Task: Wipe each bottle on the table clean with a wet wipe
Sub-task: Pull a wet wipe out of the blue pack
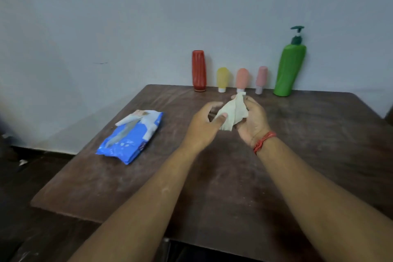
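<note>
Holding a crumpled wipe [230, 112] in the middle of the frame, the left hand [204, 125] pinched one edge and the right hand [252, 121] gripped the other side. Five bottles stood in a row at the table's [297, 155] far edge: red [198, 70], yellow [222, 78], orange [242, 77], pink [261, 78], green [290, 68]. A blue pack [129, 136] lay at left.

You had a dark wooden table [297, 134] before you, matt and scuffed with pale smears. The wipe pack [129, 136] was glossy blue plastic film. The wet wipe [232, 112] looked like soft, crumpled cloth. The green pump bottle [289, 70] was smooth plastic.
</note>
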The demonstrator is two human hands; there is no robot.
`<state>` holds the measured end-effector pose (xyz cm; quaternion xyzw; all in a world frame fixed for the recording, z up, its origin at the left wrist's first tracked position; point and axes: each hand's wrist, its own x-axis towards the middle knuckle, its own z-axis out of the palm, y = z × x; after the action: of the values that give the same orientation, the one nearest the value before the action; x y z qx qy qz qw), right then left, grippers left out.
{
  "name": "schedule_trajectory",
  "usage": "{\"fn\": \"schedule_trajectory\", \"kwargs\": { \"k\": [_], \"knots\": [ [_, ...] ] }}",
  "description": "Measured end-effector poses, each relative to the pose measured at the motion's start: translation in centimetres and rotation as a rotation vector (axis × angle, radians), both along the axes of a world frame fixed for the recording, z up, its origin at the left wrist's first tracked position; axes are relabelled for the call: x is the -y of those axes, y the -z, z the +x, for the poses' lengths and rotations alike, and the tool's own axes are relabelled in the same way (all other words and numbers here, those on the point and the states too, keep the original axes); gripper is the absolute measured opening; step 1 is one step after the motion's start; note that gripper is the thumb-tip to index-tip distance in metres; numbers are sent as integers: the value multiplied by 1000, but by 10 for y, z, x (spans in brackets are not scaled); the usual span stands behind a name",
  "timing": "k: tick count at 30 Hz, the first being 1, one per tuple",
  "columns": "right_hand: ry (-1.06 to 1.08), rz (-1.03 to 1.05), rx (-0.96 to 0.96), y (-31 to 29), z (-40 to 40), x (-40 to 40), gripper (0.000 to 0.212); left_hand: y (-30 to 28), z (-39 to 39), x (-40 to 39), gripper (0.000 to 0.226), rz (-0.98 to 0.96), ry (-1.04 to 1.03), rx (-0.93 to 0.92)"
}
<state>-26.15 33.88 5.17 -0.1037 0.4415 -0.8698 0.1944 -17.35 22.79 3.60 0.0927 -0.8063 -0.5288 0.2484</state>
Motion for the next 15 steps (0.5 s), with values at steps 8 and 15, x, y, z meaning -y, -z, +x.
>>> {"fn": "schedule_trajectory", "kwargs": {
  "k": [8,15],
  "knots": [
    [-7,119,-36,46,-24,-54,46,28,-46,-31,14,264,-21,9],
    [249,624,-531,40,-35,-54,31,43,-45,-34,9,37,-11,-51]
  ]
}}
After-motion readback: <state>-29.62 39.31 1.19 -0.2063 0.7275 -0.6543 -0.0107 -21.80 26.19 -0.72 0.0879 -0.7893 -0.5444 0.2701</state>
